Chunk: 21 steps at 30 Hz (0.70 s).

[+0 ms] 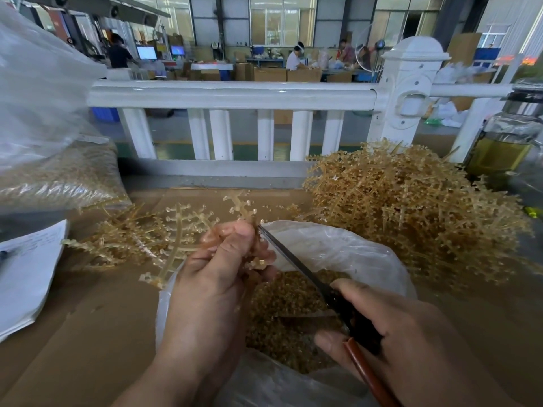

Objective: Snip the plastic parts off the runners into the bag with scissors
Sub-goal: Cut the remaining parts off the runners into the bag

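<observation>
Head-worn wide view, close, forward and down

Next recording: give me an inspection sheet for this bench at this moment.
Surface: cardboard-covered table.
Job's things: runner held over open bag of snipped parts; scissors blade at its branch; runner pile at right.
Clutter: papers left; filled sack far left; glass bottle right.
Hands: left hand grips runner; right hand holds scissors.
Cables: nothing seen.
Surroundings: white railing; workers at benches beyond.

Left hand (217,277), right hand (405,327): curled grips
</observation>
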Tool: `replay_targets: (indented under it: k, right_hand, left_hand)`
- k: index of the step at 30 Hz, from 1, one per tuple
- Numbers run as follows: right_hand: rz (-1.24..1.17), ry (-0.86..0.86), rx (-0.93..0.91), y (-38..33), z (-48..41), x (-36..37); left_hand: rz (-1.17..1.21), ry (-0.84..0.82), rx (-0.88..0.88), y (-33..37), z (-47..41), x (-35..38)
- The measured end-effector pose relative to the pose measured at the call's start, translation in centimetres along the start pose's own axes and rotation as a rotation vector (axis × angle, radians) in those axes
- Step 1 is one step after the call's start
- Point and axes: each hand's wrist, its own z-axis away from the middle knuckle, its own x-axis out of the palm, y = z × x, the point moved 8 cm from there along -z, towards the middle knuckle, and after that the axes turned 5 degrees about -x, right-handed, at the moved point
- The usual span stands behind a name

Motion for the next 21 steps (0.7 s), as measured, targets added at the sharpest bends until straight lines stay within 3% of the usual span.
replay_targets:
  k: [21]
  right_hand:
    - [0.081, 0.091, 0.008, -0.44, 0.12, -0.33]
  left_hand:
    - [0.058, -0.086, -0.027, -0.24, 0.38, 0.81]
